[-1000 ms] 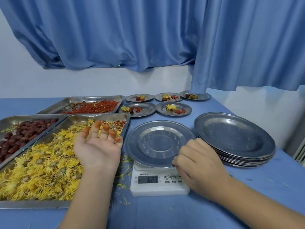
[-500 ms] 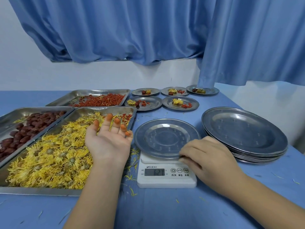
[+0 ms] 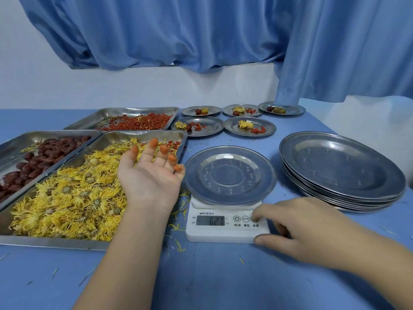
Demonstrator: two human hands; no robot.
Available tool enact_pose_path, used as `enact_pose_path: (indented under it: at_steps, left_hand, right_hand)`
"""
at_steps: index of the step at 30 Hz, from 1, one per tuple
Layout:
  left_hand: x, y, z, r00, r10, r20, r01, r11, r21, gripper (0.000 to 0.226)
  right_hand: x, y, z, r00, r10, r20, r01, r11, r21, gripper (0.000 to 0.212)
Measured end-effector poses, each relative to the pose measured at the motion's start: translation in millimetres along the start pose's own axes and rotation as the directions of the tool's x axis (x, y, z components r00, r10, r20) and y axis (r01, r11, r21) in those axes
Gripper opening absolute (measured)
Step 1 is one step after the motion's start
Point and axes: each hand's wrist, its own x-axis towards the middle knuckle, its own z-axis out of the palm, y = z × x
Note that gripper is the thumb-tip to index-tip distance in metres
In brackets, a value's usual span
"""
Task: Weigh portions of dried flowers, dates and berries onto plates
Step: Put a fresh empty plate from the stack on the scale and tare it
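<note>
An empty steel plate (image 3: pixel 229 175) sits on a white digital scale (image 3: pixel 225 229) whose display shows digits. My right hand (image 3: pixel 297 229) rests at the scale's right front corner, one fingertip pressing its rightmost button and the thumb against its front edge. My left hand (image 3: pixel 150 175) hovers palm up, fingers spread and orange-stained at the tips, over the tray of yellow dried flowers (image 3: pixel 67 198). It holds nothing. A tray of dark red dates (image 3: pixel 33 159) lies at the left, a tray of red berries (image 3: pixel 138 121) behind.
A stack of empty steel plates (image 3: pixel 342 171) stands right of the scale. Several small plates with portions (image 3: pixel 250 127) sit at the back of the blue table (image 3: pixel 223 283). Loose petals lie around the scale. Blue curtains (image 3: pixel 201 30) hang behind.
My right hand has slid from the plate's rim down to the scale's buttons. The camera moved closer. My left hand stays over the flower tray.
</note>
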Motion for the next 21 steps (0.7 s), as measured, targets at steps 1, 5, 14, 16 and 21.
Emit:
enact_pose_path:
  at_steps: [1, 5, 14, 16, 21]
  left_hand:
    - [0.1, -0.2, 0.1, 1.0, -0.001, 0.002, 0.001, 1.0, 0.005, 0.032]
    - [-0.1, -0.5, 0.7, 1.0, -0.004, 0.017, 0.004, 1.0, 0.017, 0.032]
    - [-1.6, 0.2, 1.6, 0.999, -0.001, 0.034, 0.0, 1.0, 0.026, 0.032]
    - [-2.7, -0.3, 2.2, 0.999, -0.003, 0.045, 0.001, 0.999, 0.032, 0.032]
    - [-7.3, -2.4, 6.2, 0.999, -0.002, 0.049, -0.002, 0.997, 0.078, 0.032]
  right_hand:
    - [-0.8, -0.4, -0.3, 1.0, 0.004, 0.013, -0.004, 1.0, -0.003, 0.057]
    - [-2.4, -2.5, -0.3, 0.998, 0.037, 0.05, -0.037, 0.999, 0.01, 0.058]
    - [-1.0, -8.5, 2.1, 0.992, 0.118, 0.038, -0.119, 0.993, 0.009, 0.053]
    - [0.3, -8.1, 1.1, 0.986, 0.154, 0.059, -0.159, 0.984, 0.083, 0.049]
    - [3.1, -5.1, -4.0, 0.973, 0.166, 0.158, -0.199, 0.952, 0.23, 0.038]
